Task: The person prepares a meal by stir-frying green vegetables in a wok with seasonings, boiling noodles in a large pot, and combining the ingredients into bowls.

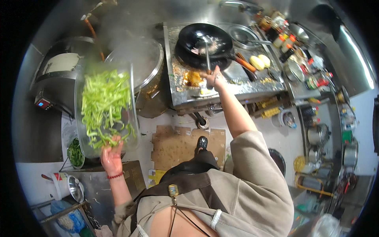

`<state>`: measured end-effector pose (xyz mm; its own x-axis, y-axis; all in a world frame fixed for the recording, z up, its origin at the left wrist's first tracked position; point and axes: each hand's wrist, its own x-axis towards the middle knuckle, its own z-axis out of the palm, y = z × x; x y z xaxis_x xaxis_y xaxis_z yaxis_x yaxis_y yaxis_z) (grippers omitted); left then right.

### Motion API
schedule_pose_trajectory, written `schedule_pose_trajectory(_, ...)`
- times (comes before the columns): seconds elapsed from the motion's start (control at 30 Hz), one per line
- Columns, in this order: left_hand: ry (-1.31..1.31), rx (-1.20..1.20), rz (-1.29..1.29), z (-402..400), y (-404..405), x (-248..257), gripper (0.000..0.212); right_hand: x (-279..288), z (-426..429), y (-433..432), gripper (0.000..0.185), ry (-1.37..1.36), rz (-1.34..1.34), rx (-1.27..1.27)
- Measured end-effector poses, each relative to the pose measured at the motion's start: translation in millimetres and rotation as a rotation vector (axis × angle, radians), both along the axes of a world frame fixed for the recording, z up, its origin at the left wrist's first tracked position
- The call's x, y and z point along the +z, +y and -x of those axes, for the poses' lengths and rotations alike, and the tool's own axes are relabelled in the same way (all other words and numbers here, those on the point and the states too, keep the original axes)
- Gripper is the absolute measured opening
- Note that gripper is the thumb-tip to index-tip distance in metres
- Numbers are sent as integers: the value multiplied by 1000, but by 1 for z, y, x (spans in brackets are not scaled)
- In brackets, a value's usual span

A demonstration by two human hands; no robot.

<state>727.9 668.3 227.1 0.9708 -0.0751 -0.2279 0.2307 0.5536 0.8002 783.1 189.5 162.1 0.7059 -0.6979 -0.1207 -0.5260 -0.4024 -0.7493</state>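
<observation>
My left hand (112, 157) holds the near end of a clear rectangular container (134, 118), its fingers overlapping the green strips in view. Cut green vegetable strips (105, 97) fill much of the container, which is held up left of the stove. In front of me, my right hand (215, 79) grips the end of a long-handled metal ladle (207, 57). The ladle's bowl rests inside a black wok (185, 37) holding small pale pieces, perhaps sliced meat. A wooden wok handle (245, 63) points right, apart from my right hand.
Steam rises from a large pot (161, 56) behind the container. Two pale yellow peeled vegetables (260, 61) and a round strainer (242, 37) lie on the stove top (189, 97). Sauce bottles (285, 44) crowd the right shelf. Flattened cardboard (174, 145) covers the floor by my foot.
</observation>
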Motion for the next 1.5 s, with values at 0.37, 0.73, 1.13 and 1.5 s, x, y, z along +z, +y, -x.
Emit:
schedule_pose_trajectory(0.37, 176, 301, 57, 37, -60, -10, 38, 44, 48, -144, 28, 149, -233, 274)
schedule_pose_trajectory(0.73, 190, 183, 86, -32, -89, -22, 36, 82, 75, -95, 27, 150, -220, 334)
schedule_pose_trajectory(1.13, 216, 622, -101, -17, -23, -27, 34, 17, 49, -107, 35, 201, 274, 473)
schedule_pose_trajectory(1.5, 206, 483, -227, 10, 39, -124, 38, -91, -22, -118, 16, 206, 336, 403)
